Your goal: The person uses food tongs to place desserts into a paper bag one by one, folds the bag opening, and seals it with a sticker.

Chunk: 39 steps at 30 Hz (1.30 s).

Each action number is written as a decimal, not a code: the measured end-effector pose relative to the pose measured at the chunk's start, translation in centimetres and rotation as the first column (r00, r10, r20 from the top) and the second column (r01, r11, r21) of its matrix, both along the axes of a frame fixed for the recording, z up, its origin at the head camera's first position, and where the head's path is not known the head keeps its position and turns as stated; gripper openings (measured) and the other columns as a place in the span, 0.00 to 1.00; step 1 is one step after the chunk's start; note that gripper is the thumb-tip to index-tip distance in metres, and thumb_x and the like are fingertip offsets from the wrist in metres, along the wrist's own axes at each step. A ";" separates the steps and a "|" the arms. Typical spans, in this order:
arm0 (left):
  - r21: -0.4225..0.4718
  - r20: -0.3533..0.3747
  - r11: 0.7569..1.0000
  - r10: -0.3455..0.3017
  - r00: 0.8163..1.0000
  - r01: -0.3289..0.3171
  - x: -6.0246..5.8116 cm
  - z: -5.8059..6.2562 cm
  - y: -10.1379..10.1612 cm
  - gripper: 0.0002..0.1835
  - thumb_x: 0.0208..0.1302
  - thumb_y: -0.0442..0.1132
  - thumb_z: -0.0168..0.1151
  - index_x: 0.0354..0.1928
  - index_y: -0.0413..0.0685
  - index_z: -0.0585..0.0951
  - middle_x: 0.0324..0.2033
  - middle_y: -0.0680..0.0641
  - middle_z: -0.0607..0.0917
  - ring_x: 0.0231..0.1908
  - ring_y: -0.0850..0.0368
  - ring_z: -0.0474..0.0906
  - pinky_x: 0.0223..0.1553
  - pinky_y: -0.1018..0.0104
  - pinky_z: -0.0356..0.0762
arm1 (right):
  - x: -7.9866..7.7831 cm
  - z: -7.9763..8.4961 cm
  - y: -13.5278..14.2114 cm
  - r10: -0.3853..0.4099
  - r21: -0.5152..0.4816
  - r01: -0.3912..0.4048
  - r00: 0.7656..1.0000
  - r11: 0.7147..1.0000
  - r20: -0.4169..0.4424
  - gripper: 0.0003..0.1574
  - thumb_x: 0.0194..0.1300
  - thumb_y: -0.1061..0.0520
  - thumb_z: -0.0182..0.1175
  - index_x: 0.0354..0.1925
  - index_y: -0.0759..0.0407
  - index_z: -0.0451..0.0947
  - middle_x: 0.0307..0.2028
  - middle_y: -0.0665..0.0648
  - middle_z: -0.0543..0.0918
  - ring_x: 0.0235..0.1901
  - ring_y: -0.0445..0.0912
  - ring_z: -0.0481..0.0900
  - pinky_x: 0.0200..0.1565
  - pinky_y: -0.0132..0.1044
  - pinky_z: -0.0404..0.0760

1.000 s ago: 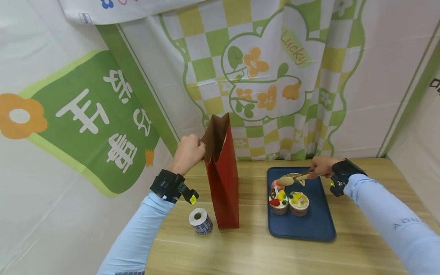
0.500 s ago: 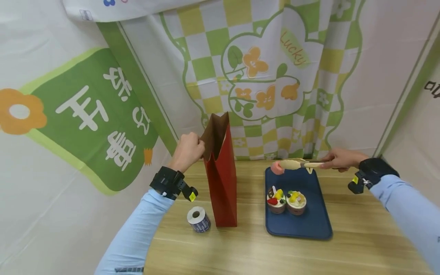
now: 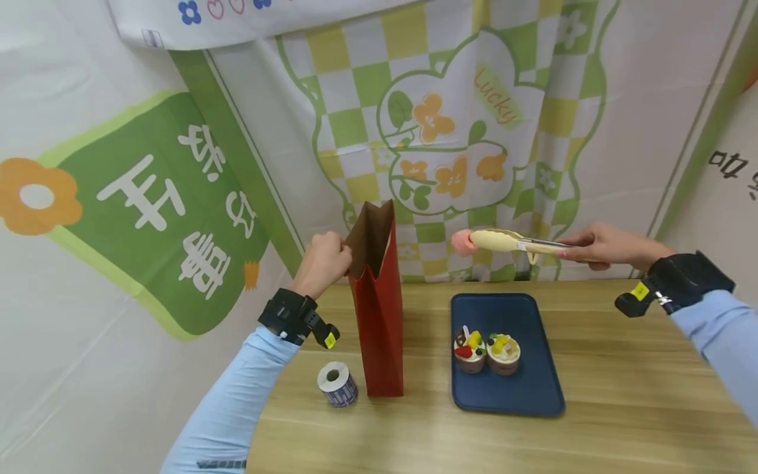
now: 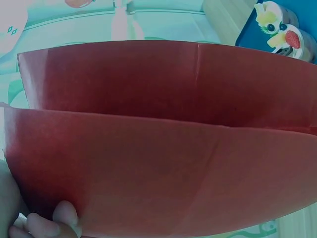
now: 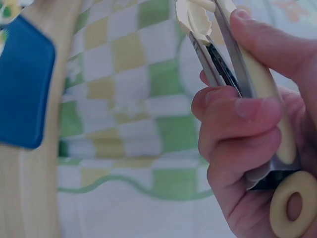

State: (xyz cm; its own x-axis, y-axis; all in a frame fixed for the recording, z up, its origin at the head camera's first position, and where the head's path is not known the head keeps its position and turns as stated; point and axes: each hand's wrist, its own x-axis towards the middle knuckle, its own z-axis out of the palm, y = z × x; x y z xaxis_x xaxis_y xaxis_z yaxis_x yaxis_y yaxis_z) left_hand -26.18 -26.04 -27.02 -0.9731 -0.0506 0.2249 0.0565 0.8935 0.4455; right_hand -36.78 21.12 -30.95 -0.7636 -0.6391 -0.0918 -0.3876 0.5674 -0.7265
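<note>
My left hand pinches the left rim of an upright red paper bag, whose brown-lined mouth stands open. In the left wrist view, fingertips press against the bag's wall. My right hand grips cream-coloured tongs near their handle end, held level above the tray's far edge. A small, round pink piece of food is pinched in the tips of the tongs. The right wrist view has the fingers wrapped round the tongs' handles, with a cream ring at the end.
Two fruit-topped cupcakes, one with a strawberry and one with yellow fruit, stand side by side on a blue tray. A label roll sits left of the bag. A checked curtain hangs behind the wooden table.
My right hand has lifted the pink piece off the tray with the tongs, raising it up and a little left towards the bag. My left hand keeps its hold on the rim.
</note>
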 end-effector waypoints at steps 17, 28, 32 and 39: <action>0.030 -0.025 0.999 0.019 1.000 -0.019 0.3 -0.2 -0.1 0.18 0.63 0.34 0.45 0.14 0.44 0.70 0.12 0.47 0.70 0.12 0.55 0.67 0.12 0.68 0.58 | 0.9 13.1 -11.6 0.112 0.131 -0.087 0.974 0.987 -0.196 0.27 0.66 0.45 0.59 0.55 0.62 0.78 0.13 0.49 0.61 0.12 0.41 0.56 0.18 0.32 0.60; 0.033 -0.039 0.999 0.038 0.999 -0.037 0.2 -0.3 0.0 0.15 0.63 0.34 0.47 0.18 0.43 0.73 0.15 0.47 0.73 0.14 0.55 0.70 0.13 0.68 0.61 | 1.6 18.6 -19.2 0.347 0.477 -0.193 0.902 0.857 -0.259 0.22 0.66 0.50 0.59 0.52 0.63 0.80 0.14 0.47 0.64 0.10 0.38 0.59 0.18 0.32 0.63; 0.028 -0.047 0.999 0.032 0.998 -0.031 0.2 -0.2 -0.1 0.14 0.62 0.34 0.47 0.17 0.43 0.72 0.15 0.48 0.73 0.14 0.56 0.69 0.13 0.68 0.60 | 2.0 19.5 -21.5 0.417 0.570 -0.193 0.860 0.799 -0.293 0.13 0.64 0.51 0.60 0.34 0.58 0.85 0.13 0.47 0.64 0.11 0.38 0.60 0.18 0.31 0.63; 0.018 -0.068 0.999 0.042 0.997 -0.041 0.5 -0.1 -0.4 0.14 0.60 0.33 0.48 0.16 0.44 0.71 0.15 0.48 0.72 0.14 0.56 0.69 0.12 0.68 0.61 | 3.0 20.4 -26.4 0.463 0.709 -0.107 0.823 0.697 -0.330 0.21 0.60 0.50 0.63 0.13 0.52 0.73 0.09 0.46 0.63 0.10 0.38 0.60 0.17 0.30 0.59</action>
State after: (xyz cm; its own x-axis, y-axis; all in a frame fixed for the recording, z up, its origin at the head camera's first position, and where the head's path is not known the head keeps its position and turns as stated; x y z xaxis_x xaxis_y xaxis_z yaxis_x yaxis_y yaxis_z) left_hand -25.63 -26.44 -27.15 -0.9524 -0.0946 0.2899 0.0506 0.8884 0.4562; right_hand -33.77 -5.23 -10.52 -0.6109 -0.7485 -0.2579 -0.7853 0.6142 0.0774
